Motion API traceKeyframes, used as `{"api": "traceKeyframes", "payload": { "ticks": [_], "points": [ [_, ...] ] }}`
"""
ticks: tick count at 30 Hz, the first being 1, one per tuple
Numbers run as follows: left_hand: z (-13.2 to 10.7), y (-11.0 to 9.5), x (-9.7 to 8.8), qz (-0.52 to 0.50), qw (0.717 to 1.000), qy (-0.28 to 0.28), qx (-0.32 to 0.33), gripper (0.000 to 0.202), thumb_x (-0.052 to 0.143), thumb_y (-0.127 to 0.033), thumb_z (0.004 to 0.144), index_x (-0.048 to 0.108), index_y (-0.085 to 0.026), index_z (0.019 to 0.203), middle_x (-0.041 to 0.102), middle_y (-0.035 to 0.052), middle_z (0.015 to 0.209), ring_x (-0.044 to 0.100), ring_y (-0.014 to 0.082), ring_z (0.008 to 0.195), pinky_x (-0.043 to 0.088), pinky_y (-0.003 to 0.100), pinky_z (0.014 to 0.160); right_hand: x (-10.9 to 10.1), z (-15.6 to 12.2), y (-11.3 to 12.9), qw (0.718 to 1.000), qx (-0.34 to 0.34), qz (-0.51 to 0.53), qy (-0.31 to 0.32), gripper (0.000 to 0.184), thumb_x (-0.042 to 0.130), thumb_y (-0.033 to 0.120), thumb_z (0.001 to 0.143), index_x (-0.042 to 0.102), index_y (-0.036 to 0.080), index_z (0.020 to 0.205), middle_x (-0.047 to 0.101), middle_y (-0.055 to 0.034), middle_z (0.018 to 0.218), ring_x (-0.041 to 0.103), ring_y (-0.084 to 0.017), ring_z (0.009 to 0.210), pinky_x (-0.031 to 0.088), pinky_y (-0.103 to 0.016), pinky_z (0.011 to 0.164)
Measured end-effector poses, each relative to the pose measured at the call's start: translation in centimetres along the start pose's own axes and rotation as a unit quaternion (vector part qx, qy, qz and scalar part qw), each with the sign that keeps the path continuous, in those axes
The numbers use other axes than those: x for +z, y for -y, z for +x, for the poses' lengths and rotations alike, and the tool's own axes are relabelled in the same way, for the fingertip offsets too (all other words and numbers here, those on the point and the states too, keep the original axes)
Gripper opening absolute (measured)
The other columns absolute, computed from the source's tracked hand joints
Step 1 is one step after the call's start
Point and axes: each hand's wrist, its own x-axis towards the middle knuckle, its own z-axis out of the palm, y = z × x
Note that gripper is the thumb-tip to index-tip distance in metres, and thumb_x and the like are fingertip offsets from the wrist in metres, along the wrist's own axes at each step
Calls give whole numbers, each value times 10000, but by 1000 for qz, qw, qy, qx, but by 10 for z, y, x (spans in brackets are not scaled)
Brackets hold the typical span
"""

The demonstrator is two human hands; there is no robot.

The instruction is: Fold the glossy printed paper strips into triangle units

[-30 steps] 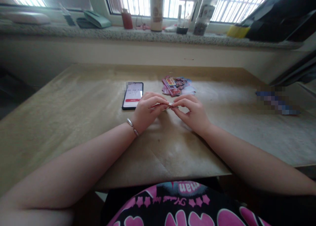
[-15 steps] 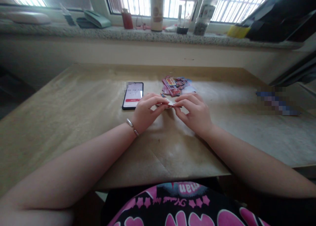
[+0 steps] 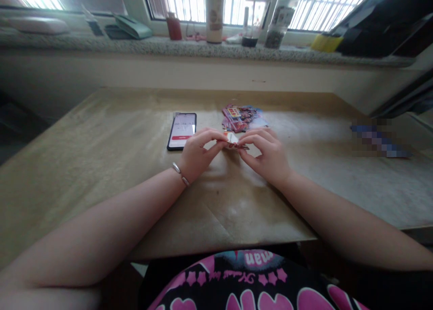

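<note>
Between my two hands, just above the table, is a small folded piece of printed paper, white with red and orange print. The fingertips of my left hand pinch its left end. On the other side, my right hand grips the right end between thumb and fingers. The fingers cover parts of the paper, so its full shape is hidden. Right behind the hands lies a loose pile of colourful printed leaflets. A phone with a lit screen lies beside my left hand.
The table has a pale, shiny top. At its right lies a blurred blue item. Along the stone windowsill stand a red bottle, a tall pale bottle, a clear container and a yellow object.
The paper has turned between my fingers, so more of its white and orange printed face shows. My left hand has shifted slightly left; the phone and leaflets stay put.
</note>
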Motion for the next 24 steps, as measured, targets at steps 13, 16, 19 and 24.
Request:
{"api": "traceKeyframes", "payload": {
  "ticks": [13,16,19,24],
  "points": [
    [-1,0,0,-9,999,9,-34,32,645,-176,858,674,-188,863,714,12,877,654,126,838,530,264,799,0,1,-6,998,-6,55,-16,39,678,217,829,659,247,842,743,-33,887,668,-203,898,521,-423,875],
    [-1,1,0,-14,999,3,-40,31,644,-172,855,673,-185,858,713,13,872,653,127,838,526,266,802,0,0,-6,998,2,58,-17,47,688,231,822,658,255,850,745,-24,891,670,-206,905,522,-428,877],
    [-1,2,0,-30,999,-1,-38,28,648,-168,853,671,-182,854,713,15,869,654,125,834,527,263,796,0,0,-7,998,15,64,-17,64,693,228,815,650,253,854,747,-24,901,668,-211,919,518,-434,885],
    [-1,2,0,-41,999,3,-27,22,653,-167,853,670,-182,850,716,24,877,660,130,848,532,272,803,0,0,-7,997,13,73,-24,62,681,205,822,641,250,806,749,-20,889,666,-206,912,514,-429,885]
  ]
}}
